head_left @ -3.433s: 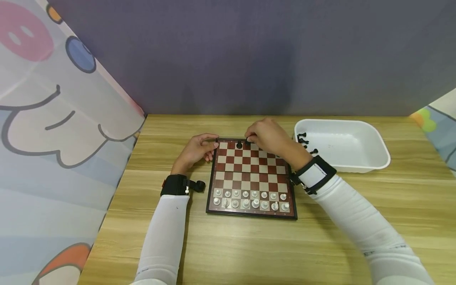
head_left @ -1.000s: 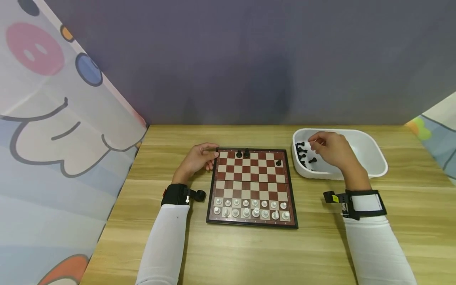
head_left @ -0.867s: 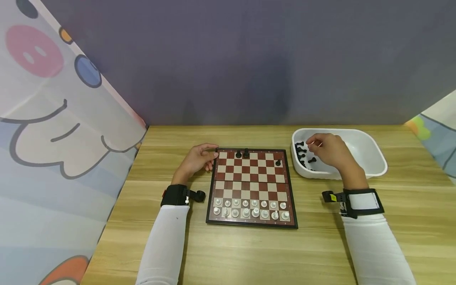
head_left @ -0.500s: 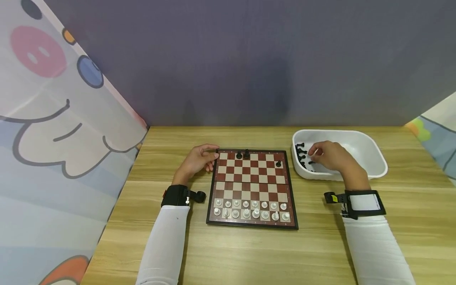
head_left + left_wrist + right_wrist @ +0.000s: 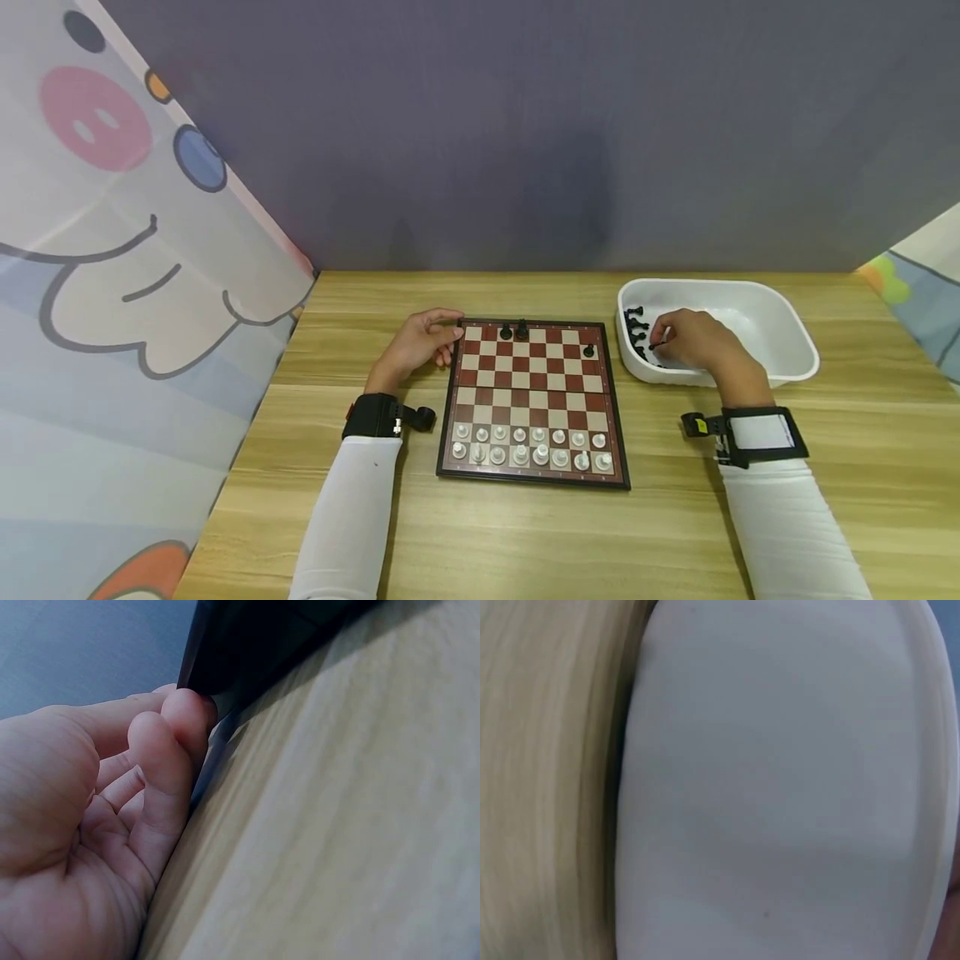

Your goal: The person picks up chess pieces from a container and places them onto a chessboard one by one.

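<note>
In the head view a chessboard [image 5: 533, 392] lies on the table, white chess pieces [image 5: 540, 454] in two rows along its near side. Two black pieces [image 5: 513, 331] stand on its far row, and a black pawn [image 5: 588, 351] stands near the right edge. My left hand [image 5: 416, 343] grips the board's far left corner between thumb and fingers; the left wrist view shows the fingertips [image 5: 187, 712] at the dark edge. My right hand [image 5: 693, 340] reaches into a white tray [image 5: 787, 333] and pinches a small black chess piece [image 5: 657, 344], mostly hidden by the fingers.
Several black pieces [image 5: 636, 327] lie along the tray's left wall. The tray's pale side [image 5: 780, 787] fills most of the right wrist view. A grey partition [image 5: 480, 142] rises behind the wooden table [image 5: 525, 533], and a cartoon-printed wall [image 5: 97, 275] stands at left.
My right hand has left the board's far row, where a black piece now stands, moved right to the tray, then lowered onto a piece there. My left hand keeps its place.
</note>
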A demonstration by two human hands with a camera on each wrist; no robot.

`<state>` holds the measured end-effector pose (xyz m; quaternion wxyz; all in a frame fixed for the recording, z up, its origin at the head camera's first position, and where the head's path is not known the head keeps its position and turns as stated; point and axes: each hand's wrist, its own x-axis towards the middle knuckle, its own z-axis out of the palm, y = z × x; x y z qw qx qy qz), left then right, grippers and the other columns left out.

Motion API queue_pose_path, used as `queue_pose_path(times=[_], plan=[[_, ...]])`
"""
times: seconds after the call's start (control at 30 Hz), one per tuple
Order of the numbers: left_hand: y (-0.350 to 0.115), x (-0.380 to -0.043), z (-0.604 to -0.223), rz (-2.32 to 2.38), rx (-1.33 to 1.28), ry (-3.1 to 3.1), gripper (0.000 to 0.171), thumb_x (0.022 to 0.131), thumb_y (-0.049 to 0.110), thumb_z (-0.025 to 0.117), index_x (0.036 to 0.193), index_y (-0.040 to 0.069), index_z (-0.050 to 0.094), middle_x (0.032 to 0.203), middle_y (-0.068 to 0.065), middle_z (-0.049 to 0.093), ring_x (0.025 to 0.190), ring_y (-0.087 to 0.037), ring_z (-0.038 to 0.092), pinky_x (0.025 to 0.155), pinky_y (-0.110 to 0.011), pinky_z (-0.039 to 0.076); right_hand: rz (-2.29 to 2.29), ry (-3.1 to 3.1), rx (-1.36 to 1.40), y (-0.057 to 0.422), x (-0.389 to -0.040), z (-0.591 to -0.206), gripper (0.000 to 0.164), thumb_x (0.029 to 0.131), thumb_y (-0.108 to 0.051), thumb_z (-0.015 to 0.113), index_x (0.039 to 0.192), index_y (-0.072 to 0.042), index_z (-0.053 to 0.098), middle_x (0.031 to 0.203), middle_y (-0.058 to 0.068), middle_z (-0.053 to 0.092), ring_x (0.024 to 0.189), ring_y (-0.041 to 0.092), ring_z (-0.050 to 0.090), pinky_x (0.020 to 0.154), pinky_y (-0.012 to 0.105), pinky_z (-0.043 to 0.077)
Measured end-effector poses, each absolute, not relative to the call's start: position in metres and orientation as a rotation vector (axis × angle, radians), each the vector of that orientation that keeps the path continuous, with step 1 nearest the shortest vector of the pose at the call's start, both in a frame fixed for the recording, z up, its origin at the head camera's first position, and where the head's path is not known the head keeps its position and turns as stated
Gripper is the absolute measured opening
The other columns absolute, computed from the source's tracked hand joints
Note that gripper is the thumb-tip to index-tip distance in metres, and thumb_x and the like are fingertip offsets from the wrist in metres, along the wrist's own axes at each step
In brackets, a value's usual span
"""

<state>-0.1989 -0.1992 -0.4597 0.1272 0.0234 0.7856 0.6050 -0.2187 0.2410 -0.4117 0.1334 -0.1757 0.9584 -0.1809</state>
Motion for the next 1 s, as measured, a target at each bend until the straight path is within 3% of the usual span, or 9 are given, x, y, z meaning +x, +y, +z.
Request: queue_pose_path(times=[0.37,0.7,1.0], plan=[[-0.1984,-0.1991,-0.4605,1.789,0.075,2.259,0.035,0.085,0.026,0.064,0.119,0.025,0.057,0.083,-0.020,0.057,0.060,-0.028,0.056,0.055,-0.040,0.049,-0.541,2.897,-0.482,0.2387,-0.2171,-0.4058,0.008,0.083,-0.021,0.059,0.087,-0.014,0.061,0.085,0.000,0.059,0.079,0.023,0.052,0.066,0.040,0.042],[-0.1988,-0.1999,-0.4617,1.770,0.070,2.270,0.038,0.084,0.029,0.065,0.120,0.023,0.057,0.083,-0.020,0.057,0.060,-0.028,0.056,0.056,-0.040,0.050,-0.561,2.926,-0.490,0.2357,-0.2166,-0.4048,0.018,0.090,-0.018,0.050,0.103,-0.008,0.059,0.100,0.011,0.059,0.093,0.032,0.054,0.072,0.047,0.043],[-0.1992,-0.1987,-0.4625,1.765,0.065,2.273,0.037,0.085,0.027,0.064,0.121,0.024,0.057,0.083,-0.019,0.057,0.061,-0.029,0.056,0.056,-0.040,0.049,-0.633,2.993,-0.464,0.2327,-0.2138,-0.4020,0.015,0.086,-0.025,0.057,0.094,-0.013,0.059,0.089,0.001,0.060,0.078,0.022,0.054,0.060,0.038,0.042]])
